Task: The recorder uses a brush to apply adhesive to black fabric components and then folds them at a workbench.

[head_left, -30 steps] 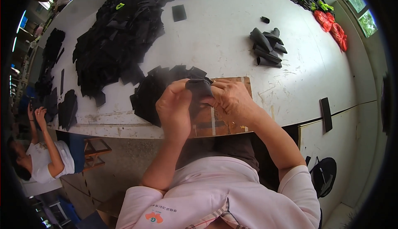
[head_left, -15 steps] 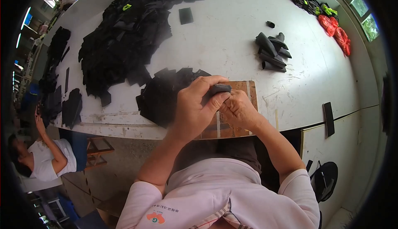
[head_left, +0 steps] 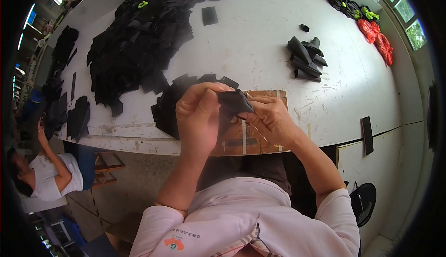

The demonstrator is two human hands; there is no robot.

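Note:
A small black fabric piece (head_left: 234, 102) is stretched between my two hands above the near edge of the table. My left hand (head_left: 200, 113) pinches its left end between thumb and fingers. My right hand (head_left: 274, 120) is closed on the other end, fingers curled. A thin shiny line shows below the right fingers; what it is I cannot make out. Under the hands lies a brown board (head_left: 232, 146) with pale tape strips. Just left of it, partly behind my left hand, is a smaller heap of black pieces (head_left: 169, 106).
A large pile of black pieces (head_left: 134, 48) covers the table's left. Several rolled black pieces (head_left: 306, 61) lie to the right, with red plastic bags (head_left: 371, 31) at the far right. A black strip (head_left: 367, 135) rests near the right edge. Another person (head_left: 51, 173) sits at the left.
My hands have moved apart a little, the left one going left. The black piece, compact and mostly covered before, now spreads out between them.

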